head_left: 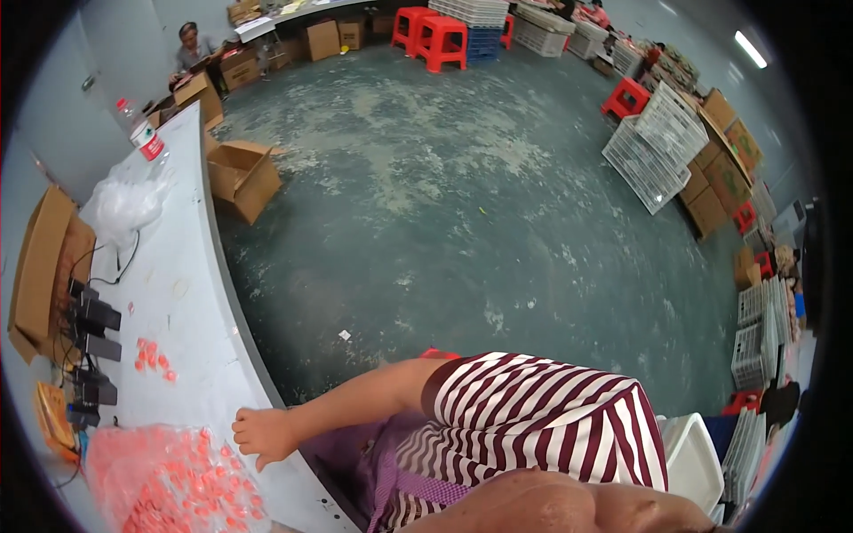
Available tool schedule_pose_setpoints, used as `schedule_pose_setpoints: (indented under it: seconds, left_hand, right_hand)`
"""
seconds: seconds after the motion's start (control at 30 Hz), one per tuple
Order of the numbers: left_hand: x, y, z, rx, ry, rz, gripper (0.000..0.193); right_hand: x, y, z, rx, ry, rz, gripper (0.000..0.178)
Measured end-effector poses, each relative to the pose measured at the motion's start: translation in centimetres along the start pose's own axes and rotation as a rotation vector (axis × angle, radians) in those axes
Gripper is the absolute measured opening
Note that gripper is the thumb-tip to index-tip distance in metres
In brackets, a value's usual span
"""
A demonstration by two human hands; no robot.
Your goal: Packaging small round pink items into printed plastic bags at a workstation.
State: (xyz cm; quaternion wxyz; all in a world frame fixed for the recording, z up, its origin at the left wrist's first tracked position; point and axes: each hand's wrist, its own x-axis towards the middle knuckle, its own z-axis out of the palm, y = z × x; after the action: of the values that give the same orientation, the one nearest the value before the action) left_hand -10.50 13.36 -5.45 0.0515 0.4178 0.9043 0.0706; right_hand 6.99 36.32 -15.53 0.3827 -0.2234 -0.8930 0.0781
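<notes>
My right hand (267, 435) comes in from the striped sleeve and rests at the edge of the white table (209, 364). Its fingers are slightly bent and its thumb stands apart, with nothing seen in it. Close by lies a clear plastic bag (115, 453) with many small red-orange pieces (200, 480) in and around it, too small to name. A little farther along the tabletop is a loose cluster of similar red-orange pieces (153, 357). My left hand does not show.
Black devices with cables (93, 324) line the table's left side beside a cardboard box (49, 266). Farther off are crumpled clear plastic (129, 206) and a bottle (142, 133). An open carton (242, 178) stands on the floor; white crates (657, 147) and red stools (442, 43) lie beyond.
</notes>
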Motion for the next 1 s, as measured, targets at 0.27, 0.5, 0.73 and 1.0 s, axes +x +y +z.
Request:
schedule_pose_setpoints:
  seconds: [0.27, 0.5, 0.73, 1.0]
  left_hand:
    - [7.9, -3.4, 10.8, -0.504, 0.005, 0.186, 0.046]
    - [1.2, -8.8, 8.6, -0.577, 0.424, 0.113, 0.033]
    - [0.2, -4.8, 7.7, -0.668, 0.474, -0.019, 0.018]
    - [-0.5, -3.1, 4.9, -0.893, 0.342, 0.068, 0.012]
  right_hand:
    - [0.3, 0.0, -0.6, -0.091, -0.082, 0.045, 0.041]
    - [0.7, 0.2, 0.7, 0.196, -0.243, 0.067, 0.036]
    - [0.5, 1.9, -2.5, 0.244, -0.043, 0.048, 0.035]
    - [6.2, -1.0, -2.0, 0.120, -0.301, 0.023, 0.030]
